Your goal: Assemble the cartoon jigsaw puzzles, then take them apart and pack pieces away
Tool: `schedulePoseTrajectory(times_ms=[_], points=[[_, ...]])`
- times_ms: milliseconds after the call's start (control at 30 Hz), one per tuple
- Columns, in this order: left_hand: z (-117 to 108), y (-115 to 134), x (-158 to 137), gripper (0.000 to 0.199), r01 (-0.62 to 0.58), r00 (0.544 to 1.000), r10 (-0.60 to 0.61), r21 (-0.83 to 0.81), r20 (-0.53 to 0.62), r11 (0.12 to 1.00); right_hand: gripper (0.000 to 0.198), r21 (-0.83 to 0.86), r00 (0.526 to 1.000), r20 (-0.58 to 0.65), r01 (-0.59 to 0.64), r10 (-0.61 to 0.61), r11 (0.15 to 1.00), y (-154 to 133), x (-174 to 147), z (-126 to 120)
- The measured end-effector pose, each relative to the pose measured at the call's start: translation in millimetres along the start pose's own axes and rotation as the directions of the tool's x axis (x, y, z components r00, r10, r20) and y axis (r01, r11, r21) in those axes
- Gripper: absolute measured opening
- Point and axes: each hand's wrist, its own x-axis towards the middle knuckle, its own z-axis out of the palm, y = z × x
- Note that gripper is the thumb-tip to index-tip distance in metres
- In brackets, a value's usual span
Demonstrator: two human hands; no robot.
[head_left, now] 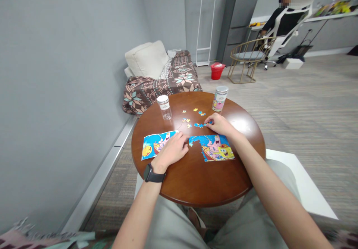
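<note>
Your forearms lie nearest, a dark watch on the left. Your left hand, half-open with fingers loosely bent, rests over the printed sheet; whether it grips anything cannot be told. Your right hand has its fingertips drawn together at the loose blue pieces; whether one is held is unclear. Just nearer you than that hand lies the partly assembled puzzle. Beyond your left hand stands a clear jar; beyond your right, a lidded canister.
</note>
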Motion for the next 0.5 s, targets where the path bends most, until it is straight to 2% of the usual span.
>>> schedulePoseTrajectory(times_ms=[500], points=[[1,-1,1,0.026,0.002,1.000,-0.002,0.011,0.011,1.000,0.006,0.015,1.000,-0.002,0.007,-0.007,1.000,-10,-2,-5]])
